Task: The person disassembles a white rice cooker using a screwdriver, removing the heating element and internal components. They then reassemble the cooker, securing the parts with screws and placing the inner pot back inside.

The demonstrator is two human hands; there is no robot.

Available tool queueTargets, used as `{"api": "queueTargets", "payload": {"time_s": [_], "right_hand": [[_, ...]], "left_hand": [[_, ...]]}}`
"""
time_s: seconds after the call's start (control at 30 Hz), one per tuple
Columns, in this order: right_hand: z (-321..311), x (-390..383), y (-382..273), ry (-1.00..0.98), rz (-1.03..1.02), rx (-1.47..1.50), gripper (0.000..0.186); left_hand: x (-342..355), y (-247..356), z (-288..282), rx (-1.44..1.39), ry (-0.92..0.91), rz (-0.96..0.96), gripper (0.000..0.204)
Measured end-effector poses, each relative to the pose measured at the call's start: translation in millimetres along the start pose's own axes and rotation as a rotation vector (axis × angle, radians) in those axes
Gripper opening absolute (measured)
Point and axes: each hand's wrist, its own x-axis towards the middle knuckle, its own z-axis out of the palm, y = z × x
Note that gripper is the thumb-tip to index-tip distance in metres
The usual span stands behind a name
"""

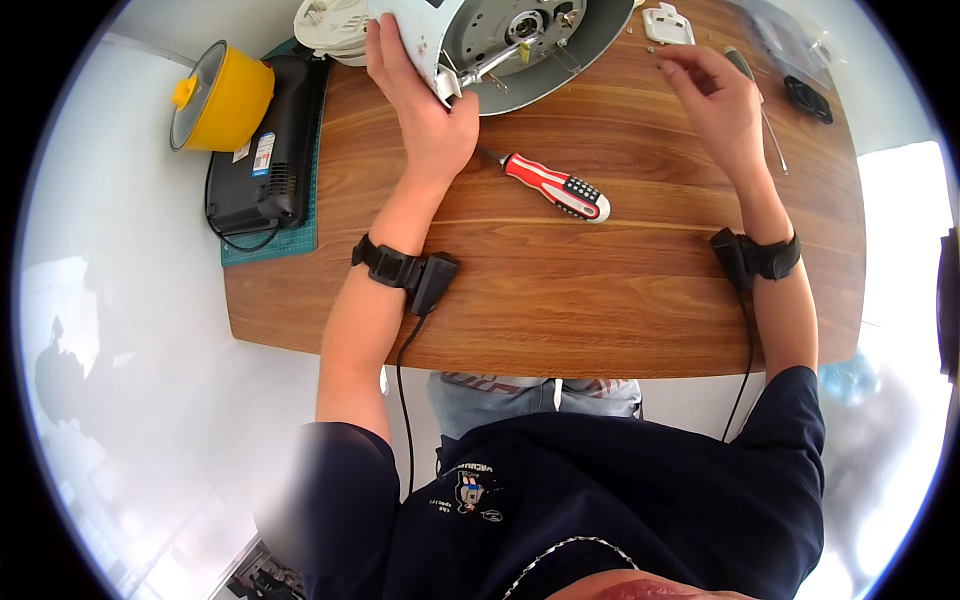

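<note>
The left hand (432, 120) grips the side of a pale round housing (515, 98), fingers along its outer wall and thumb at the rim; the housing's open grey inside shows. The right hand (722, 105) hangs over the counter (600, 300), its fingers bent toward the thumb; whether they pinch anything is too small to tell. Between the hands lies a red, white and black screwdriver (555, 187). A white plastic part (668, 25) sits beyond the right hand, a black oval piece (808, 100) to its right. At left, a yellow pot (235, 100) rests on a black appliance (255, 185) over a green mat (300, 240).
</note>
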Motion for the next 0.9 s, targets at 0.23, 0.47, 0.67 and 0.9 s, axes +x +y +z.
{"api": "queueTargets", "payload": {"time_s": [0.23,0.47,0.67,0.9], "right_hand": [[29.8,-2.9,-69.2,-0.217,-0.291,-0.036,0.028],[70.6,5.9,-96.9,-0.308,-0.457,-0.092,0.053],[79.3,5.5,-98.8,-0.42,-0.393,-0.054,0.057],[89.5,2.3,-88.9,-0.37,-0.372,0.1,0.051]], "left_hand": [[1.8,1.6,-1.3,0.007,-0.003,-0.044,0.1],[1.8,1.9,-2.4,0.02,-0.018,-0.05,0.101],[2.4,2.5,-1.7,0.024,0.014,-0.047,0.101],[2.5,4.3,-1.5,0.024,0.009,-0.033,0.1]]}}
